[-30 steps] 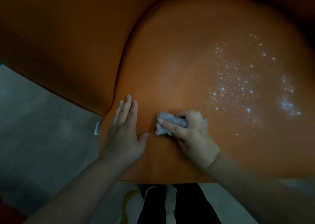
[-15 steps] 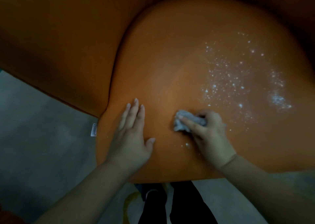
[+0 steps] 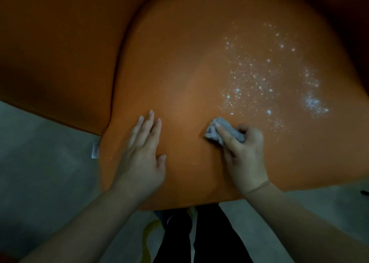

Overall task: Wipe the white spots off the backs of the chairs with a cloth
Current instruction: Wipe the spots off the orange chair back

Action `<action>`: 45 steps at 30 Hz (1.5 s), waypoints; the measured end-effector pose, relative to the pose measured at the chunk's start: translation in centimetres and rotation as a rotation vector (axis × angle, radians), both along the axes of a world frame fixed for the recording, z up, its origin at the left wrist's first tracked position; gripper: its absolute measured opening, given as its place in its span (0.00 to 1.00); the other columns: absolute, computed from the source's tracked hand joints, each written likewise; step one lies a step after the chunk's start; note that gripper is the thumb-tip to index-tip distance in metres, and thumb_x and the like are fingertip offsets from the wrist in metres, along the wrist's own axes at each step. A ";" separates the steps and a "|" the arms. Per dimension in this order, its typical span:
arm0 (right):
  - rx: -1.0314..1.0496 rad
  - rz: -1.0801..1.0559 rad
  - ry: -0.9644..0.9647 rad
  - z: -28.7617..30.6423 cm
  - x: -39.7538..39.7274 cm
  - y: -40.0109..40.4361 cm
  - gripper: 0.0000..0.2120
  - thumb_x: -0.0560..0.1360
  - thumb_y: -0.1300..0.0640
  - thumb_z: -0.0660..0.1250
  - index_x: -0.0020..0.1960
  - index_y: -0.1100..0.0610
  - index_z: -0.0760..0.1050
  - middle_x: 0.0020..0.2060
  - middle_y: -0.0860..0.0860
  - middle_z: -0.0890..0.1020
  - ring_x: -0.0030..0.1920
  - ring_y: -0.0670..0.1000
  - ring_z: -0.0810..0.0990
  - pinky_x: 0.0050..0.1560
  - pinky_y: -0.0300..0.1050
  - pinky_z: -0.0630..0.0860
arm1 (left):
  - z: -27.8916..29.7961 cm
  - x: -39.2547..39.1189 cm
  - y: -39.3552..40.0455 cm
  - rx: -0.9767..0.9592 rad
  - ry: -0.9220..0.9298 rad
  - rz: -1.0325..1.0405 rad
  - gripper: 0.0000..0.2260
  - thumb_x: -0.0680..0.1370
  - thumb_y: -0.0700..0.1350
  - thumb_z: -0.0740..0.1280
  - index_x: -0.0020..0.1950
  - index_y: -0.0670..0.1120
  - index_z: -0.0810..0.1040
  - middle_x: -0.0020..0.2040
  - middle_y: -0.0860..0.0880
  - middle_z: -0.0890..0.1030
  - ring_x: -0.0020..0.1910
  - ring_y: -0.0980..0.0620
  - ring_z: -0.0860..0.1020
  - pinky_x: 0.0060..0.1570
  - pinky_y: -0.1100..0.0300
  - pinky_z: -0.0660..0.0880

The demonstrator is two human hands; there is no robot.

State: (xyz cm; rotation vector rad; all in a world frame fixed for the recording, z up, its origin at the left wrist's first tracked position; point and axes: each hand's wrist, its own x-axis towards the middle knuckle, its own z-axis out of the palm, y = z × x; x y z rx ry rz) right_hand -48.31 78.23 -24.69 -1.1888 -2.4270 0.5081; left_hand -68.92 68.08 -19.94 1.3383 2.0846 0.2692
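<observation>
Matt orange chair back (image 3: 179,72) — smooth fabric, crumpled grey cloth (image 3: 223,131), powdery white spots (image 3: 259,82)

Between the left hand (image 3: 142,156), flat on the orange chair back (image 3: 179,72), and the right hand (image 3: 244,152) gripping the cloth (image 3: 223,131), bare upholstery lies open, as does everything above the left hand.

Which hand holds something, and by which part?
The right hand grips the bunched cloth around its rear half; the left hand lies flat, holding nothing.
</observation>
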 end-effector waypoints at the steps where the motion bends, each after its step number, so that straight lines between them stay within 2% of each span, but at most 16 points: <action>1: -0.029 -0.100 -0.002 0.0 0.2 0.0 0.29 0.70 0.70 0.71 0.66 0.52 0.71 0.49 0.66 0.74 0.47 0.67 0.74 0.47 0.60 0.75 | -0.4 -0.2 -0.3 -0.001 0.016 -0.010 0.35 0.78 0.43 0.65 0.79 0.51 0.47 0.77 0.60 0.40 0.75 0.61 0.36 0.71 0.64 0.41; 3: -0.020 -0.176 0.020 -0.1 -0.4 -1.5 0.25 0.71 0.68 0.68 0.66 0.52 0.74 0.49 0.64 0.73 0.48 0.64 0.72 0.48 0.55 0.73 | -0.7 -0.5 -0.4 -0.001 0.020 -0.010 0.36 0.77 0.44 0.66 0.79 0.53 0.48 0.77 0.62 0.40 0.74 0.63 0.36 0.70 0.62 0.42; 5: -0.036 -0.080 0.025 0.0 -2.3 -4.0 0.21 0.73 0.63 0.64 0.65 0.53 0.76 0.49 0.63 0.74 0.48 0.60 0.70 0.48 0.51 0.71 | -0.9 -0.6 -0.5 0.002 0.034 0.001 0.36 0.77 0.44 0.66 0.79 0.53 0.49 0.76 0.63 0.40 0.74 0.64 0.36 0.69 0.64 0.41; 7: -0.062 0.051 0.033 0.1 -4.3 -4.5 0.21 0.73 0.64 0.67 0.65 0.53 0.76 0.49 0.63 0.75 0.47 0.60 0.72 0.48 0.51 0.72 | -1.1 -0.6 -0.6 0.003 0.051 -0.010 0.36 0.77 0.45 0.66 0.79 0.52 0.50 0.77 0.62 0.40 0.74 0.64 0.36 0.68 0.68 0.38; 9: -0.049 0.062 0.042 0.0 -5.2 -2.5 0.24 0.70 0.67 0.71 0.65 0.53 0.77 0.48 0.64 0.76 0.45 0.63 0.74 0.47 0.54 0.74 | -1.3 -0.7 -0.6 0.012 0.054 -0.008 0.35 0.77 0.44 0.66 0.79 0.52 0.50 0.76 0.62 0.40 0.73 0.65 0.35 0.65 0.74 0.34; 11: -0.041 -0.073 0.047 0.0 -4.4 -0.4 0.26 0.68 0.71 0.71 0.64 0.55 0.77 0.48 0.65 0.75 0.45 0.66 0.74 0.47 0.56 0.74 | -1.4 -0.7 -0.7 0.017 0.040 -0.001 0.35 0.77 0.44 0.65 0.79 0.53 0.49 0.76 0.64 0.40 0.72 0.67 0.34 0.64 0.75 0.33; 14: -0.046 -0.281 0.035 0.0 -1.8 -0.3 0.29 0.66 0.72 0.71 0.64 0.55 0.77 0.49 0.66 0.73 0.48 0.65 0.72 0.48 0.54 0.71 | -1.5 -0.8 -0.9 0.031 0.030 0.001 0.34 0.78 0.44 0.65 0.79 0.53 0.50 0.76 0.63 0.40 0.73 0.66 0.35 0.67 0.69 0.37; 18: -0.068 -0.075 0.047 0.0 -3.1 -5.8 0.31 0.65 0.72 0.73 0.65 0.54 0.76 0.49 0.64 0.74 0.49 0.57 0.67 0.48 0.51 0.71 | -1.8 -1.1 -0.7 0.061 0.054 -0.002 0.33 0.77 0.43 0.65 0.79 0.51 0.53 0.77 0.61 0.43 0.73 0.65 0.37 0.68 0.70 0.38; 22: -0.105 0.016 0.060 0.3 -5.3 -3.8 0.27 0.68 0.70 0.71 0.65 0.54 0.76 0.48 0.65 0.75 0.46 0.63 0.73 0.46 0.57 0.76 | -2.1 -1.1 -0.7 0.069 0.062 0.011 0.33 0.77 0.43 0.65 0.78 0.50 0.53 0.76 0.62 0.43 0.74 0.65 0.38 0.70 0.66 0.40; 24: -0.095 -0.115 0.049 0.2 -4.1 -0.7 0.28 0.67 0.72 0.70 0.65 0.56 0.77 0.49 0.67 0.75 0.47 0.66 0.74 0.48 0.58 0.75 | -2.2 -0.9 -0.7 0.061 0.060 0.028 0.33 0.77 0.43 0.65 0.78 0.51 0.53 0.77 0.62 0.43 0.74 0.65 0.38 0.71 0.61 0.43; 27: -0.080 -0.344 0.017 0.1 -1.4 0.6 0.28 0.67 0.72 0.70 0.65 0.55 0.76 0.50 0.66 0.73 0.51 0.64 0.71 0.51 0.52 0.69 | -2.3 -0.6 -0.4 0.054 0.048 0.047 0.33 0.78 0.44 0.64 0.78 0.52 0.51 0.77 0.61 0.43 0.75 0.63 0.38 0.71 0.58 0.45; 30: -0.075 -0.162 0.004 0.1 -1.6 -1.7 0.30 0.65 0.71 0.72 0.65 0.55 0.77 0.49 0.65 0.74 0.50 0.58 0.67 0.50 0.51 0.69 | -2.2 -0.2 0.6 0.058 0.062 0.056 0.33 0.78 0.48 0.64 0.78 0.51 0.51 0.78 0.59 0.44 0.75 0.62 0.38 0.72 0.58 0.44; 33: -0.056 0.064 -0.006 0.2 -3.5 0.2 0.24 0.71 0.66 0.71 0.66 0.53 0.76 0.49 0.64 0.76 0.47 0.63 0.73 0.46 0.56 0.75 | -2.0 0.3 2.3 0.065 0.077 0.036 0.33 0.78 0.49 0.64 0.78 0.50 0.52 0.79 0.56 0.45 0.76 0.59 0.39 0.74 0.56 0.44; 37: 0.003 -0.069 -0.014 0.3 -3.3 5.0 0.21 0.73 0.67 0.70 0.64 0.55 0.77 0.49 0.65 0.76 0.47 0.65 0.74 0.48 0.55 0.73 | -1.9 0.2 4.6 0.073 0.082 0.018 0.32 0.78 0.51 0.63 0.78 0.50 0.51 0.79 0.56 0.44 0.76 0.57 0.40 0.74 0.55 0.44; 40: -0.049 -0.218 -0.001 0.3 -1.3 3.8 0.24 0.70 0.69 0.70 0.65 0.55 0.77 0.50 0.66 0.74 0.48 0.65 0.73 0.49 0.53 0.70 | -1.8 0.0 6.1 0.079 0.081 0.025 0.32 0.79 0.51 0.63 0.78 0.50 0.52 0.79 0.55 0.45 0.76 0.56 0.40 0.74 0.55 0.44; 45: -0.026 0.094 -0.034 0.7 -3.3 4.8 0.21 0.73 0.63 0.69 0.65 0.53 0.76 0.49 0.63 0.75 0.47 0.63 0.73 0.46 0.52 0.71 | -1.7 0.6 8.4 0.091 0.084 0.014 0.32 0.78 0.50 0.63 0.78 0.50 0.53 0.79 0.54 0.46 0.77 0.56 0.42 0.75 0.52 0.45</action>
